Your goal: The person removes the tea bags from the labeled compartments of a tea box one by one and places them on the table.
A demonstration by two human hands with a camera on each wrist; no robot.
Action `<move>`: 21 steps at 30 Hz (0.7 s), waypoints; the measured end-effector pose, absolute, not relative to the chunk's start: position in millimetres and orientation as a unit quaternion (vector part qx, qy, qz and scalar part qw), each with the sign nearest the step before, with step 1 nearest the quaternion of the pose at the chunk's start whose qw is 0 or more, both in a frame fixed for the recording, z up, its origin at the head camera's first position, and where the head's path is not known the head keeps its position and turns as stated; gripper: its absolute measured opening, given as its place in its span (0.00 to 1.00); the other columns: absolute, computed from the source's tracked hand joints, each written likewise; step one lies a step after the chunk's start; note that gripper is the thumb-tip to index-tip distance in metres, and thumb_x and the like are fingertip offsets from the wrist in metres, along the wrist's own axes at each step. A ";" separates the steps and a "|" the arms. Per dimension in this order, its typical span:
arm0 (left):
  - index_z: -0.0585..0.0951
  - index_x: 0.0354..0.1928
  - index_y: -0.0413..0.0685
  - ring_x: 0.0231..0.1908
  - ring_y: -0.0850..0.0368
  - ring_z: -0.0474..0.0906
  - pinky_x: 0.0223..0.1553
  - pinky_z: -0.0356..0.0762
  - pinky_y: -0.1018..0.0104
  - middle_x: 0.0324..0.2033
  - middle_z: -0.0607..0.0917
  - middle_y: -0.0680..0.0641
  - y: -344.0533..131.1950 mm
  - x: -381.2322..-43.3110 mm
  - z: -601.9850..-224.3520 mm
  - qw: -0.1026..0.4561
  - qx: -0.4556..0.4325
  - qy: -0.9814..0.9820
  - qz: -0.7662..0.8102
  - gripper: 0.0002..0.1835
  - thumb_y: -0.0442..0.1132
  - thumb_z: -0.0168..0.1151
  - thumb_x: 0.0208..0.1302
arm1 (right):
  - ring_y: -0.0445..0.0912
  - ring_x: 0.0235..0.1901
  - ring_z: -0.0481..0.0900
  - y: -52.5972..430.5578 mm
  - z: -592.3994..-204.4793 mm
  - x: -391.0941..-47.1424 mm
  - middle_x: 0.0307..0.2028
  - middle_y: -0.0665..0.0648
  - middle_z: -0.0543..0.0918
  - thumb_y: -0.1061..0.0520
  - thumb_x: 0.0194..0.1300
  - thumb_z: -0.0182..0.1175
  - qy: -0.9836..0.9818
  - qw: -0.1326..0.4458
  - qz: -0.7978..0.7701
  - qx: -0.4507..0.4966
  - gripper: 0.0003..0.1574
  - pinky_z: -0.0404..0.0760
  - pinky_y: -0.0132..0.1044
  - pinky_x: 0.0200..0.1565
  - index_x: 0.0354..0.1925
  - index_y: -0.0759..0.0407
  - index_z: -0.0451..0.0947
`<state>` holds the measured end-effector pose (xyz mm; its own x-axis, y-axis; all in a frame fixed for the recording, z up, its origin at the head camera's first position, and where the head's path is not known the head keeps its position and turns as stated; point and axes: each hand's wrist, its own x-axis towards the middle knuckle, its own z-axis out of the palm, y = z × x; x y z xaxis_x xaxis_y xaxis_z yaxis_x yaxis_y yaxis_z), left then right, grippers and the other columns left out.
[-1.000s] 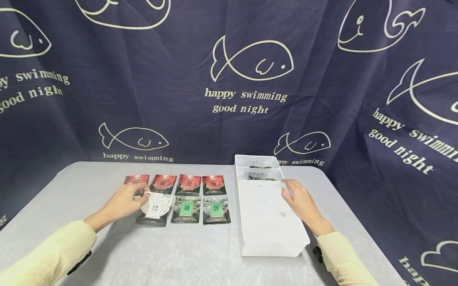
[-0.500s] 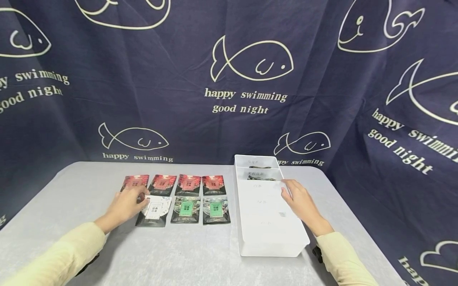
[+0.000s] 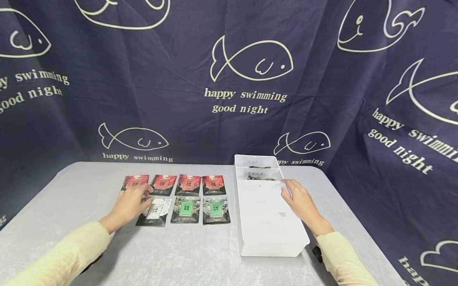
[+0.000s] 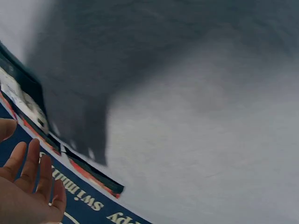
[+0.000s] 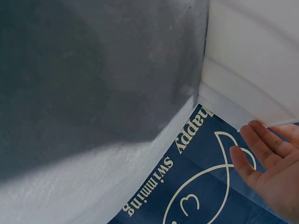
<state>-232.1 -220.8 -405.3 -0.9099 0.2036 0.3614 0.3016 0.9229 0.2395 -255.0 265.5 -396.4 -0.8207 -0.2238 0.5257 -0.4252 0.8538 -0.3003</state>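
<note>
My left hand (image 3: pixel 130 203) is over the upper left corner of a white-labelled tea packet (image 3: pixel 153 214), its thumb and index finger apart near the packet's top edge. In the left wrist view its fingers (image 4: pixel 32 163) are spread and loosely bent. The packet lies flat on the table. My right hand (image 3: pixel 301 204) rests at the right rim of a white plastic storage box (image 3: pixel 273 248), fingers nearly straight. In the right wrist view its fingertips (image 5: pixel 254 133) overlap the box's outer wall.
Beside the white packet lie two green-labelled tea packets (image 3: pixel 186 216). Behind them runs a row of several red tea packets (image 3: pixel 189 184). Compartments at the box's far end hold dark packets (image 3: pixel 261 177). A dark blue fish-print cloth (image 3: pixel 179 99) hangs behind the table (image 3: pixel 179 254).
My left hand has moved slightly to the right and its fingers have let go of the white packet, whose raised top edge now lies flat. The right hand has stayed at the box.
</note>
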 end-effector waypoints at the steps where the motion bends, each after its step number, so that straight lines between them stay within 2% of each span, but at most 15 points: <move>1: 0.78 0.40 0.44 0.33 0.46 0.78 0.36 0.70 0.47 0.31 0.84 0.47 -218.2 -232.6 -403.9 0.167 -0.134 -0.966 -0.146 0.14 0.39 0.64 0.51 | 0.60 0.49 0.75 265.6 -396.4 -255.1 0.45 0.67 0.78 0.57 0.64 0.49 -0.931 0.244 0.206 0.174 0.21 0.71 0.52 0.52 0.51 0.69 0.72; 4: 0.76 0.45 0.41 0.41 0.39 0.76 0.45 0.65 0.39 0.37 0.83 0.42 -208.1 -234.0 -399.7 0.161 -0.138 -0.967 -0.145 0.18 0.41 0.63 0.53 | 0.60 0.48 0.75 265.6 -396.1 -254.9 0.45 0.67 0.78 0.57 0.64 0.49 -0.931 0.244 0.207 0.175 0.21 0.71 0.52 0.52 0.51 0.69 0.72; 6: 0.75 0.49 0.40 0.45 0.37 0.74 0.48 0.62 0.37 0.42 0.82 0.40 -199.8 -235.7 -397.6 0.159 -0.140 -0.966 -0.146 0.21 0.43 0.62 0.55 | 0.61 0.48 0.75 265.5 -396.0 -254.6 0.45 0.67 0.78 0.57 0.64 0.48 -0.931 0.243 0.207 0.174 0.21 0.71 0.52 0.52 0.51 0.70 0.72; 9: 0.74 0.51 0.41 0.47 0.38 0.74 0.48 0.64 0.40 0.44 0.82 0.40 -185.6 -239.7 -395.1 0.166 -0.155 -0.963 -0.142 0.22 0.44 0.61 0.57 | 0.61 0.48 0.75 265.5 -395.8 -254.1 0.45 0.67 0.78 0.57 0.64 0.48 -0.932 0.241 0.207 0.172 0.21 0.71 0.52 0.51 0.51 0.70 0.72; 13: 0.76 0.45 0.47 0.43 0.46 0.76 0.44 0.67 0.48 0.38 0.82 0.47 -164.1 -245.8 -389.9 0.183 -0.190 -0.955 -0.139 0.16 0.45 0.61 0.57 | 0.61 0.48 0.75 265.7 -395.7 -253.8 0.45 0.67 0.78 0.57 0.64 0.48 -0.933 0.240 0.206 0.170 0.21 0.71 0.52 0.51 0.51 0.70 0.72; 21: 0.75 0.51 0.45 0.51 0.44 0.73 0.53 0.65 0.43 0.48 0.80 0.43 -121.6 -247.8 -376.6 0.183 -0.230 -0.947 -0.129 0.20 0.47 0.57 0.60 | 0.60 0.48 0.75 265.5 -395.7 -254.3 0.45 0.67 0.78 0.57 0.64 0.49 -0.932 0.245 0.207 0.172 0.21 0.71 0.52 0.51 0.51 0.69 0.72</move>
